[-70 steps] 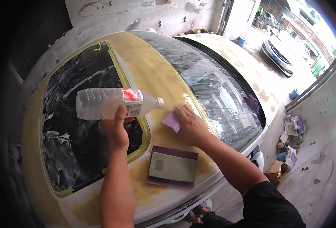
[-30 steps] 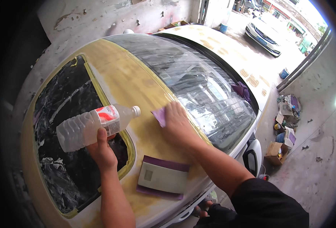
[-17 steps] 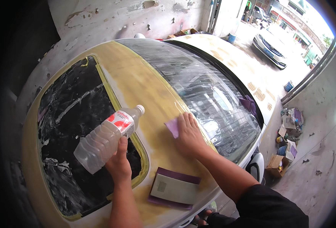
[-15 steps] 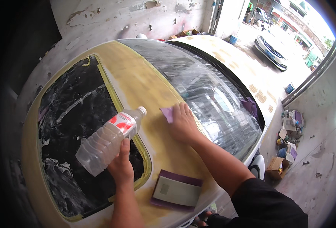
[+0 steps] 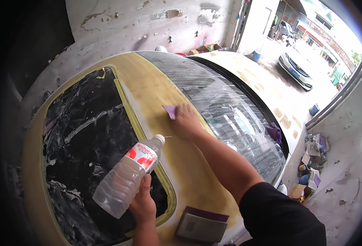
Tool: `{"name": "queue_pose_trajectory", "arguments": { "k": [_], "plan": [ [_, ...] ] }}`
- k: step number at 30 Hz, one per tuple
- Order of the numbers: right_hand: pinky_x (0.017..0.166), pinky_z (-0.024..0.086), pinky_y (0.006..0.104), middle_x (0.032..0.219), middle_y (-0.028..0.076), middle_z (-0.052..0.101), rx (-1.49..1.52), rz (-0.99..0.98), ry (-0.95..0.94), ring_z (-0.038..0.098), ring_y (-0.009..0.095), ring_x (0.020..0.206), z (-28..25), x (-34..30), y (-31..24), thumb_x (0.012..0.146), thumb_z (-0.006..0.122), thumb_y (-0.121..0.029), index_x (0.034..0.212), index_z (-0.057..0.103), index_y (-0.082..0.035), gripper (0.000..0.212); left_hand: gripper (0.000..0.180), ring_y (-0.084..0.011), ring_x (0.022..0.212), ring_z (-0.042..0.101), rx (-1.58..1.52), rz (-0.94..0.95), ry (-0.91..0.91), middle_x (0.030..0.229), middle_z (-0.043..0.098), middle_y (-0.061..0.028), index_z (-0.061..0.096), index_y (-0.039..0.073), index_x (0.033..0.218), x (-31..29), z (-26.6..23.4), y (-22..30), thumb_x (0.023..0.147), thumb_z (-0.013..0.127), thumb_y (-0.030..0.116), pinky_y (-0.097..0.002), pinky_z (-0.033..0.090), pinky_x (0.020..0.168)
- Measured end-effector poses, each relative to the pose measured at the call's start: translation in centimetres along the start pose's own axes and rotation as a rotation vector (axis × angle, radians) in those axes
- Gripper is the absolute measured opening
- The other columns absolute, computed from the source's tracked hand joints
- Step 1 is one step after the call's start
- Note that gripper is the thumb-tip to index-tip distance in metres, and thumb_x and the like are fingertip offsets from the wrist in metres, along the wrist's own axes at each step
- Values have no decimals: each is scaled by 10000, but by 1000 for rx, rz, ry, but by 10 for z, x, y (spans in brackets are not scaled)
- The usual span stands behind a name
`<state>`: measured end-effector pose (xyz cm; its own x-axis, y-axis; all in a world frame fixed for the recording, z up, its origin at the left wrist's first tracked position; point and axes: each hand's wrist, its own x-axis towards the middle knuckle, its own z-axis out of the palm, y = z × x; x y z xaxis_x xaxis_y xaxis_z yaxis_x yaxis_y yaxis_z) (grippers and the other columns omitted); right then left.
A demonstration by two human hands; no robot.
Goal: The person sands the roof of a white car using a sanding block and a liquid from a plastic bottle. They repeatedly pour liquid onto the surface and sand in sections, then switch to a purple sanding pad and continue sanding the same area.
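At seven o'clock: my left hand [image 5: 143, 203], clamped round a clear bottle [image 5: 125, 180]. Dial centre: my right hand [image 5: 186, 120], closed over a purple sheet [image 5: 170, 111].

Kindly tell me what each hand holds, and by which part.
Left hand: clear ribbed plastic bottle, by its body below the label. Right hand: thin purple sheet, by its covered end.

My left hand [image 5: 143, 203] is gripping a clear, ribbed plastic bottle [image 5: 125, 178] with a red-and-white label; it is leaning, neck up and to the right, and is letting out a thin trickle [image 5: 170, 136]. Under my right hand [image 5: 187, 121], a purple sheet [image 5: 170, 111] is lying against the yellowish car roof [image 5: 197, 176], its corner poking out left of my fingers.
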<state>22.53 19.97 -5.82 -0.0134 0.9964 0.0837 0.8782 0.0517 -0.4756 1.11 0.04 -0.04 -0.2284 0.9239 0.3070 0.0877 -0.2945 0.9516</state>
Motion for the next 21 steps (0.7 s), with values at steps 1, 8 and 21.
{"name": "queue_pose_trajectory", "arguments": {
  "k": [1,8,21],
  "plan": [
    [1237,194,475,1539,361,304,10,4,-35,240,473,1488,-5,-36,11,982,387,-278,1440,331,133,618,590,-266,1274,475,16,27,32,1398,478,-151,397,-17,1429,0,0,0,963,698,184,-415,364,1106],
    [1120,334,494,1333,304,469,-116,-65,232,435,450,1307,5,-44,10,940,505,-282,1276,459,48,473,572,-254,1240,488,250,20,61,1365,489,-137,409,-11,1400,-5,-4,-1,961,704,207,-396,386,1079],
    [1099,363,489,1300,337,524,-206,-213,35,472,469,1268,27,192,-19,1039,347,-471,1323,494,91,647,621,-380,1042,586,394,53,81,1158,587,-196,530,-44,1280,-3,-8,-2,819,823,251,-445,480,898]
  ]
}}
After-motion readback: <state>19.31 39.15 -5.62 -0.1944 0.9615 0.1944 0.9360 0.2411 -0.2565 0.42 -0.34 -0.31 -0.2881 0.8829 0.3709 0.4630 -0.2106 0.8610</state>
